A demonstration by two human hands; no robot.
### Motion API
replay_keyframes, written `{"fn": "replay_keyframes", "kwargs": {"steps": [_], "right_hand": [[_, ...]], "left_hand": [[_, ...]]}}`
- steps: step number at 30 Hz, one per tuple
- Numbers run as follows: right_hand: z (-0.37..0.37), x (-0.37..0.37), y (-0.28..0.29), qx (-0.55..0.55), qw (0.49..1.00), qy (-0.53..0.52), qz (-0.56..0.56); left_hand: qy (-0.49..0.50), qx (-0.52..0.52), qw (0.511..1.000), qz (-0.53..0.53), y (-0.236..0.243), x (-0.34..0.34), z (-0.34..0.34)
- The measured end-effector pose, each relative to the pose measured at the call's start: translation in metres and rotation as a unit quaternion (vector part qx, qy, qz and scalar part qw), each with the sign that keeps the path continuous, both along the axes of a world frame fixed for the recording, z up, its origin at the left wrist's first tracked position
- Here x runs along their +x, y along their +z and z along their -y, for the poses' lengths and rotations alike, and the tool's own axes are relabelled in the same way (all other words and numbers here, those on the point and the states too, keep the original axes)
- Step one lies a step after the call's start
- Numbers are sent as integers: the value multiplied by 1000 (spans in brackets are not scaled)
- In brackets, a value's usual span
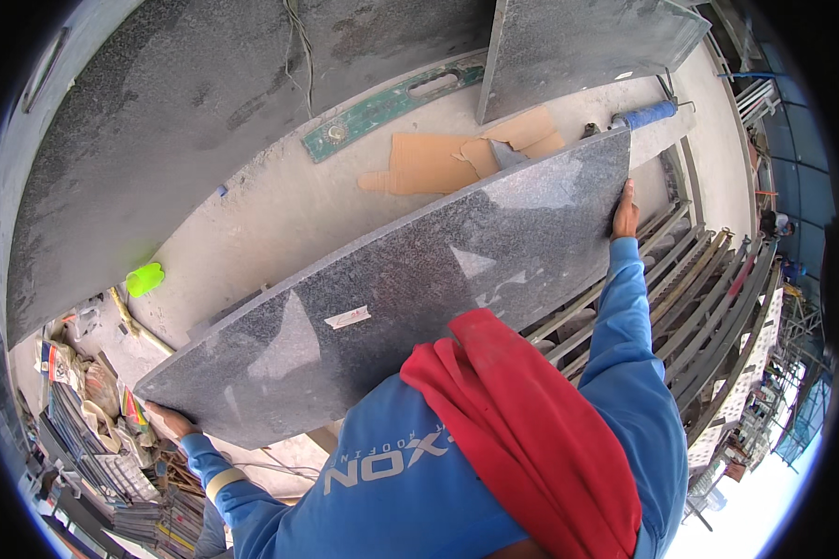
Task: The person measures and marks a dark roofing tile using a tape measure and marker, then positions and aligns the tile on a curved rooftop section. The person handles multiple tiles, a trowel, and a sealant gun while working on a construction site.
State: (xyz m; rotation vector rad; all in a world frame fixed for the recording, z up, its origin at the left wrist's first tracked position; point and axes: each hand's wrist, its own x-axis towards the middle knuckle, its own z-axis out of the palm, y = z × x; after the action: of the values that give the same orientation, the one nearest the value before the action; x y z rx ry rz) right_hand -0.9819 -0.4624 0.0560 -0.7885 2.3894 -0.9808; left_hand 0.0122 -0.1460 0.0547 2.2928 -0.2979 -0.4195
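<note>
A long dark grey speckled stone slab [410,270] stretches slantwise in front of my body, with pale dusty patches and a small white label on its face. My left hand [171,420] grips its near left end, and the fingers behind the edge are hidden. At the far right end, my right hand [626,214] is wrapped round the slab's short edge, fingertips showing on the rim. Its lower middle is covered by my blue shirt and the red cloth [531,419] draped over it.
Beyond the slab lie torn cardboard [429,160], a green tool with a cut-out handle [382,110] and a blue cylindrical tool [645,115]. Large dark slabs [186,121] stand behind. A bright green cup [144,279] is at left. Metal bars [708,289] fill the right; bags [101,387] sit lower left.
</note>
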Motion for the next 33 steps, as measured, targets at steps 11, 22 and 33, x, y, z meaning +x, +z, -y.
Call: {"fn": "replay_keyframes", "kwargs": {"steps": [11,22,33], "right_hand": [[22,12,-71,295,925,156,-179],[35,15,-55,304,923,169,-166],[73,9,-74,310,913,207,-166]], "left_hand": [[-7,299,954,-4,-111,35,-21],[-4,306,951,-49,-133,36,8],[-10,322,947,-15,-132,35,19]]}}
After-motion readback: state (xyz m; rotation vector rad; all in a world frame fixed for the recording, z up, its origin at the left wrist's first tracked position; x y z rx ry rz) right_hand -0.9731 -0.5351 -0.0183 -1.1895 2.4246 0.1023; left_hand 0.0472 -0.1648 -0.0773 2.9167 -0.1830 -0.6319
